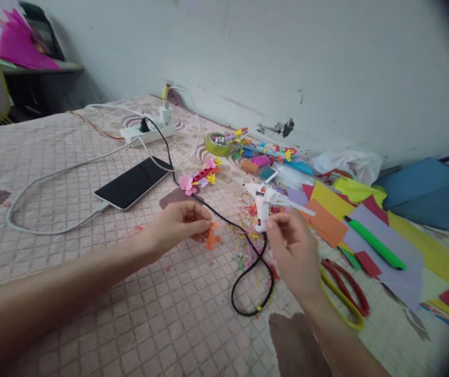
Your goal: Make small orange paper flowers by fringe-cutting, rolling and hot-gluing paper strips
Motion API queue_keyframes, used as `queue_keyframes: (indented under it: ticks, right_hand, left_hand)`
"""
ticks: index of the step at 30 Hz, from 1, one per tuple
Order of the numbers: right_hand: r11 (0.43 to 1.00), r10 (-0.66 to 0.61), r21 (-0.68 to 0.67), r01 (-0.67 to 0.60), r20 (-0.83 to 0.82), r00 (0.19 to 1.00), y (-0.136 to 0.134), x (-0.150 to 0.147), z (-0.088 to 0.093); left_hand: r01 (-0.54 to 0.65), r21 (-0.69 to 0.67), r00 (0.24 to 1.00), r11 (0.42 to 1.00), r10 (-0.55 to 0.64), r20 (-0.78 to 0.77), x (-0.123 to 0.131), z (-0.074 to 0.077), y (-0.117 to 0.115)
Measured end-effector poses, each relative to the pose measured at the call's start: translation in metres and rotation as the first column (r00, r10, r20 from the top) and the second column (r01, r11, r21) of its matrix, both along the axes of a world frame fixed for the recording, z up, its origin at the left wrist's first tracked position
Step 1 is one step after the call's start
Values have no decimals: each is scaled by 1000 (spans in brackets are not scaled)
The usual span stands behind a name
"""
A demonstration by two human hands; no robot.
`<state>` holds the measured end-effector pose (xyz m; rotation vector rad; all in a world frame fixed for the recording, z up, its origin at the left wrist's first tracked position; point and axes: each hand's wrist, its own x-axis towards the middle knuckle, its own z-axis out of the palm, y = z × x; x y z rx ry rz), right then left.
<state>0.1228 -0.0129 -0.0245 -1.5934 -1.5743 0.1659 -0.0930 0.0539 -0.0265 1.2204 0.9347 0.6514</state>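
My left hand (181, 224) pinches a small orange fringed paper piece (211, 238) just above the quilted bedcover. Close to its right, my right hand (293, 250) hovers with fingers curled and the thumb near the fingertips; what it holds, if anything, I cannot make out. A white hot glue gun (261, 201) stands right behind my right hand, its black cord (248, 275) looping toward me. Small paper scraps (243, 246) lie between the two hands.
A smartphone (133, 183) on a white cable lies left of centre, behind it a power strip (148, 133). Coloured paper sheets (350, 209), a green marker (375, 243), red and yellow scissors (344, 293), a tape roll (217, 144) and a paper flower stick (203, 177) lie around.
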Motion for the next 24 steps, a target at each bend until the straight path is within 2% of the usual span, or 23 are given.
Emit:
queue_keyframes:
  ticks: [1,3,6,13,24]
  right_hand:
    - [991,91,-91,-97,-67,994,-2,-10,3]
    - [953,194,-199,-230,-184,964,-1,-28,6]
    - [907,243,-280,-316,-266,933,6,-43,3]
    - [878,225,-358,-319,-280,933,18,-48,-5]
    - [847,245,-367,-385,-373,895,17,-47,-6]
  left_hand:
    - [9,1,1000,1000,-9,1,0,0,0]
    - [24,4,1000,1000,-24,3,0,-1,-1]
    - [42,9,999,999,-42,5,0,-2,-2]
    - [55,31,998,998,-54,-17,1,-5,-3]
    - [45,-36,999,998,-45,4,2,-6,-4]
